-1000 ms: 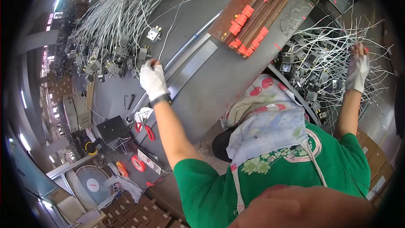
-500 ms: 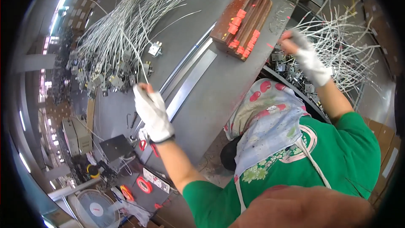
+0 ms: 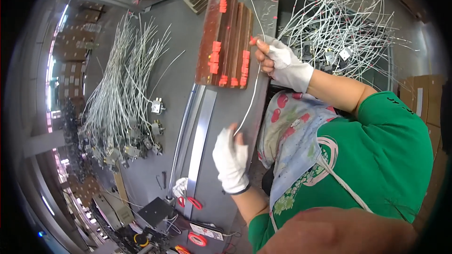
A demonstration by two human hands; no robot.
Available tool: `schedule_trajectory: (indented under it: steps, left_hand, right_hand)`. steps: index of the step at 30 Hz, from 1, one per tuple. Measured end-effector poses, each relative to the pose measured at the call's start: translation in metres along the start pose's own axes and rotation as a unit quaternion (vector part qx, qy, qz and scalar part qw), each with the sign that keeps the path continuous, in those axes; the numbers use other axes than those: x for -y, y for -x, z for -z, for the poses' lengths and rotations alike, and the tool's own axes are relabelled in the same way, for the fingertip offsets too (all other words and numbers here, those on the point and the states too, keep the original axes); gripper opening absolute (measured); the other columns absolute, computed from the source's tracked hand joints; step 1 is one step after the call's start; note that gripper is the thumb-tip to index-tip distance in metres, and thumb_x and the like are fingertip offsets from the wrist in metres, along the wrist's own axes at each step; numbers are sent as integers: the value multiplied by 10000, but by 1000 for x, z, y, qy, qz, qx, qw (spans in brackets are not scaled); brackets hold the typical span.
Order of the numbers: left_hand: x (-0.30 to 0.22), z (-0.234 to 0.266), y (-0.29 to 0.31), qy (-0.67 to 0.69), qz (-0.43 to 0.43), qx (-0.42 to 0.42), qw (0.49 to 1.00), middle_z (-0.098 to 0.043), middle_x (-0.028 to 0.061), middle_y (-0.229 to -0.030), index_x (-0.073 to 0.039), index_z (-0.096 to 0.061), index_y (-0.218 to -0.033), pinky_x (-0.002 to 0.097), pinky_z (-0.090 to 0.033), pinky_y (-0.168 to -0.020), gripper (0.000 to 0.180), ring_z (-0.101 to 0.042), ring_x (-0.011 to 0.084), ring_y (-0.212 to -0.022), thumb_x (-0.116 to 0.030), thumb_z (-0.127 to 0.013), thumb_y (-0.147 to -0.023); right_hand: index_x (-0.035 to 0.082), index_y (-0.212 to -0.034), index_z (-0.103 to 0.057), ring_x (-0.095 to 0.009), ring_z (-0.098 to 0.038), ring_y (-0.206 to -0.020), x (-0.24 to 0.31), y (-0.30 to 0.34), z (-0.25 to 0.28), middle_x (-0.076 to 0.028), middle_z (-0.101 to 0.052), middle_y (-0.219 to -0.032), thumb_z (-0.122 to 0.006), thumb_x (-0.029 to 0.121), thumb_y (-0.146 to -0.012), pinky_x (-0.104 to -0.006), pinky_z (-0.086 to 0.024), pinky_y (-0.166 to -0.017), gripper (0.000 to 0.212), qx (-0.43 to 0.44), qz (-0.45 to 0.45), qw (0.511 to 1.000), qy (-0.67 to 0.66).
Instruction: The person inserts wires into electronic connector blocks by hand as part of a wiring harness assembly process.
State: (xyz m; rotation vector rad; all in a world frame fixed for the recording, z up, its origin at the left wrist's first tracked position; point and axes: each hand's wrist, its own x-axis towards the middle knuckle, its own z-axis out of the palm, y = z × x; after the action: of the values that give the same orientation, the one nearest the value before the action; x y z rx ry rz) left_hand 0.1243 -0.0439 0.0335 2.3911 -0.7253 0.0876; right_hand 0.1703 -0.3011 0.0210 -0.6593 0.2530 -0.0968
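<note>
A long white wire (image 3: 254,89) curves over the grey table between my hands. My left hand (image 3: 230,164), in a white glove with bare fingertips, is closed on the wire's nearer end. My right hand (image 3: 287,63), gloved the same way, pinches a small red piece (image 3: 253,41) whose exact kind I cannot make out. The wire passes at the fingertips of that hand; whether they also grip it is unclear. Just left of my right hand stands a brown grooved block (image 3: 208,37) with several rows of small red pieces (image 3: 215,57) along its edges.
At left lies a bundle of white wires (image 3: 117,84) with metal parts at their ends. More such wires (image 3: 339,23) fill a bin at right. Metal strips (image 3: 200,136), red-handled scissors (image 3: 194,202) and a red tape roll (image 3: 197,239) lie nearer.
My left hand has moved right, away from the bundle, with the wire. My right hand has come in from above the bin to the wire beside the block. The view has turned.
</note>
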Motion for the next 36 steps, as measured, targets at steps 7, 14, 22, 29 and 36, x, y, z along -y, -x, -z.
schedule_trajectory:
  steps: [7, 14, 22, 29, 36]
  left_hand:
    - [-57, -64, -72, 56, -10, 42, 997, -640, 144, -831, -84, -595, -1113, 292, -472, -678, 314, -627, 255, -722, -16, -550, -809]
    - [-59, -83, -94, 98, 59, 18, 993, -625, 160, -757, -106, -610, -1101, 308, -476, -616, 290, -603, 283, -646, -56, -559, -820]
    - [-56, -95, -92, 73, 68, 26, 995, -628, 164, -767, -67, -646, -1017, 303, -477, -608, 222, -615, 279, -661, -65, -596, -800]
    - [-58, -94, -92, 69, 76, 42, 994, -631, 165, -784, -73, -643, -1025, 317, -482, -620, 226, -622, 290, -688, -79, -584, -807]
    - [-54, -96, -88, 83, 61, 25, 994, -629, 172, -789, -69, -644, -1030, 316, -483, -622, 252, -624, 291, -688, -41, -595, -785]
  right_hand:
    - [101, -1005, -504, -22, -330, -487, -13, -20, 37, 37, -422, -651, -555, 247, -885, -156, -277, -420, 195, -147, 10, 982, -118]
    - [88, -1005, -522, -23, -351, -512, -5, -36, 52, 34, -447, -680, -577, 245, -870, -149, -303, -430, 214, -114, -44, 961, -249]
    - [40, -1127, -466, -64, -489, -671, 3, 3, 73, -36, -569, -925, -560, 261, -877, -195, -421, -589, 347, -180, -94, 975, 91]
    - [71, -929, -503, -67, -490, -719, -7, 22, 71, 13, -505, -800, -519, 271, -902, -202, -425, -657, 203, -25, -133, 978, 155]
    - [70, -908, -513, -59, -461, -692, -5, 15, 66, 27, -484, -745, -531, 232, -897, -201, -397, -644, 163, 9, -128, 979, 157]
